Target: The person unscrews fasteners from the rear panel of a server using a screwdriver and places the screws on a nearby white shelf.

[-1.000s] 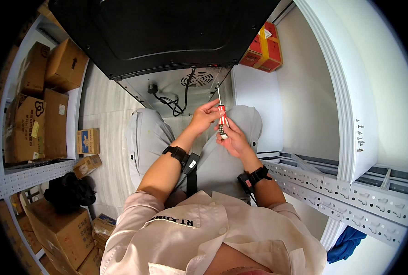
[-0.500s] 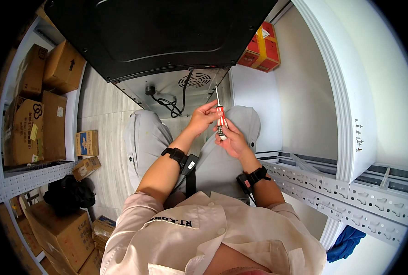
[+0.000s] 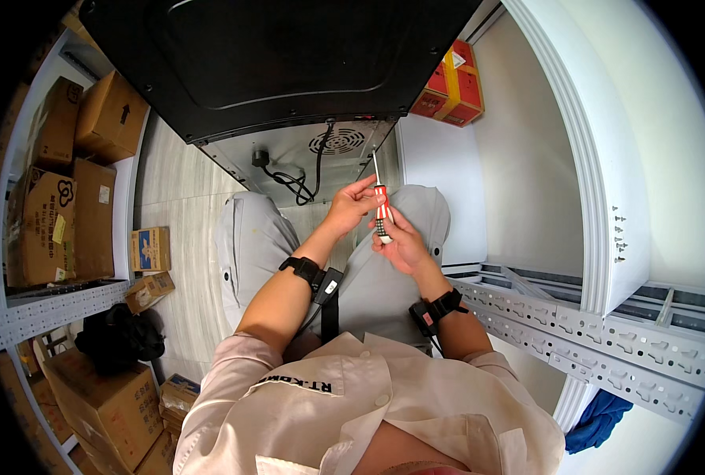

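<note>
Well, head view: hardly anything has changed over the last second; the whole scene sits a touch differently, which I put down to the wearer's head moving.
Screwdriver (image 3: 383, 212): just right of centre in the frame, red-and-white handle toward the person, shaft pointing up at the lower right edge of the metal back panel (image 3: 238, 162); whether the tip touches it is too small for me to tell.
Left hand (image 3: 352, 210): thumb and fingers pinched about the upper handle, index finger reaching along toward the shaft, same as a moment ago.
Right hand (image 3: 404, 245): fingers curled around the butt end, also unchanged; I can't tell whether the handle has turned.
Black appliance (image 3: 281, 55): fills the top of the frame, its panel tilted toward the person's knees.
Black cord (image 3: 318, 162): looped below the round vent (image 3: 337, 142), upper centre, clear of both hands.
Screws (image 3: 619, 260): in a small cluster on the white upright (image 3: 638, 237), right side of the frame, well apart from the hands.
Meaning: with grip and aim so steady, I'd judge the work remains at that one panel edge.
</note>
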Demonstrator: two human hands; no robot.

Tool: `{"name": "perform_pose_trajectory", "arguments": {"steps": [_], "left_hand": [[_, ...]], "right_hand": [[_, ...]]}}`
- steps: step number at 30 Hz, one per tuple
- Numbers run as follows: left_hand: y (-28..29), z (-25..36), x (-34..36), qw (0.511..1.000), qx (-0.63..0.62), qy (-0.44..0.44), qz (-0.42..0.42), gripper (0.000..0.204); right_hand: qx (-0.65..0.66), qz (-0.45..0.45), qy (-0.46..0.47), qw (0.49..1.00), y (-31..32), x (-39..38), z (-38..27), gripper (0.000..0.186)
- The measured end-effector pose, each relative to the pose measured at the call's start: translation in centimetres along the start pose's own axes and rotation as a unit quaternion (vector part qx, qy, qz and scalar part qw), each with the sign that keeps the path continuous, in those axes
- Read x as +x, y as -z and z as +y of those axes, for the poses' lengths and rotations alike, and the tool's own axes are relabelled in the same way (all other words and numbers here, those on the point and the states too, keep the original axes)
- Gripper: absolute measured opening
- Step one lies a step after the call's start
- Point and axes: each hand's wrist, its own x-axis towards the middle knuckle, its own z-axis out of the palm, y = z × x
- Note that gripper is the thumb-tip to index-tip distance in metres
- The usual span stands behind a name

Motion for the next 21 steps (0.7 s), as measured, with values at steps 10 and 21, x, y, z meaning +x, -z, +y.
{"name": "perform_pose_trajectory", "arguments": {"steps": [10,21], "left_hand": [[-0.5,1.2,-0.3,1.000,0.018,0.016,0.018,0.051],[0.0,-0.7,0.5,1.000,0.021,0.015,0.012,0.049]], "right_hand": [[-0.061,0.091,0.045,0.993,-1.1,0.2,0.3,0.037],[-0.107,0.159,0.105,0.976,-1.2,1.2,1.8,0.047]]}}
